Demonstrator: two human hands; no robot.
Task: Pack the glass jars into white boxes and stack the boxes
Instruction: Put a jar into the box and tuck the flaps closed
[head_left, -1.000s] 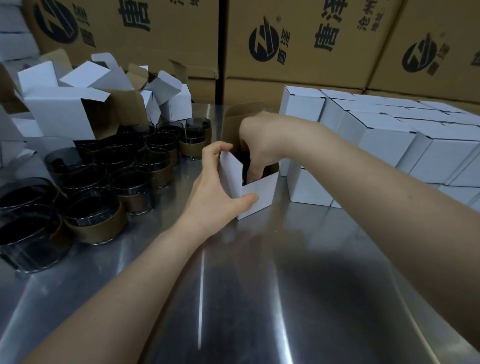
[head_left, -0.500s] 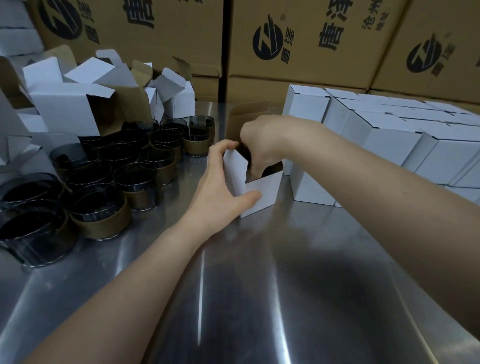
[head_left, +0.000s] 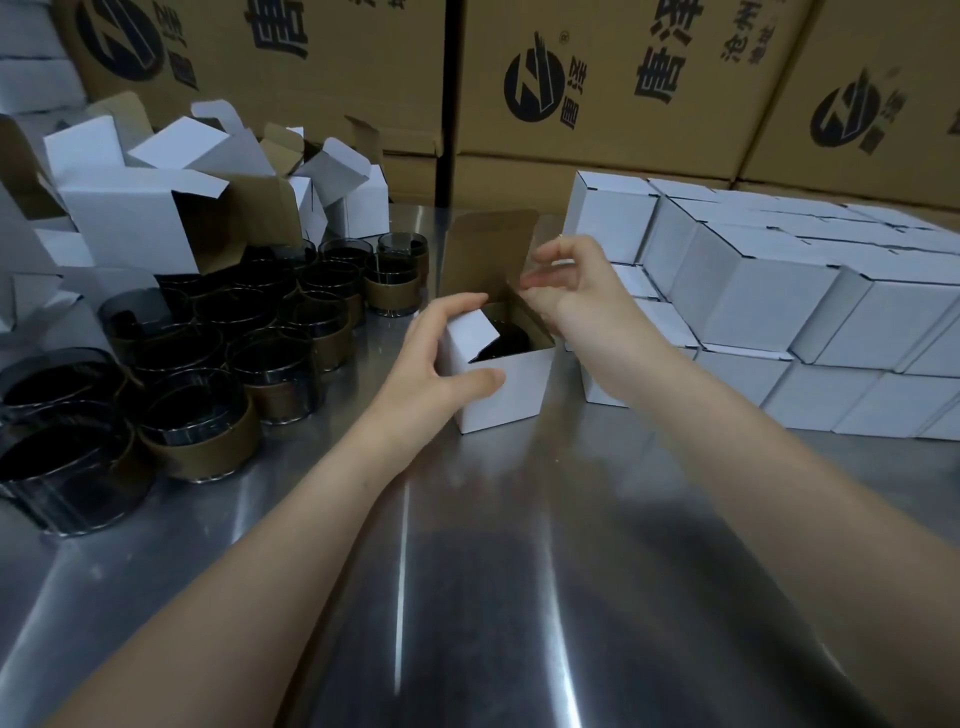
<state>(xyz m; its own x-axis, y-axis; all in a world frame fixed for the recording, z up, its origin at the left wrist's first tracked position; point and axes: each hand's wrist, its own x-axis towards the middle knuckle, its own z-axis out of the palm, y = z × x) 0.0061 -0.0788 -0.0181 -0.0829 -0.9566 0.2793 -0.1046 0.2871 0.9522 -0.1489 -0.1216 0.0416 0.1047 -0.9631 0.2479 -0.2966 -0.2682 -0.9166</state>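
A small white box (head_left: 511, 389) stands open on the steel table (head_left: 467, 571) at centre, its brown lid flap upright behind. A dark glass jar (head_left: 506, 340) sits inside it. My left hand (head_left: 431, 358) grips the box's left side, thumb on the front wall and fingers folding the left side flap inward. My right hand (head_left: 576, 286) hovers over the box's right edge, fingertips pinching the right side flap. Several dark glass jars with brown paper bands (head_left: 208, 374) stand grouped at the left.
Empty open white boxes (head_left: 156, 208) are piled at the back left. Closed white boxes (head_left: 753, 296) are stacked in two layers at the right. Large printed cardboard cartons (head_left: 597, 78) wall off the back of the table.
My right hand has come up out of the box, leaving the jar inside, and now pinches the right flap. My left hand's fingers have bent the left flap inward.
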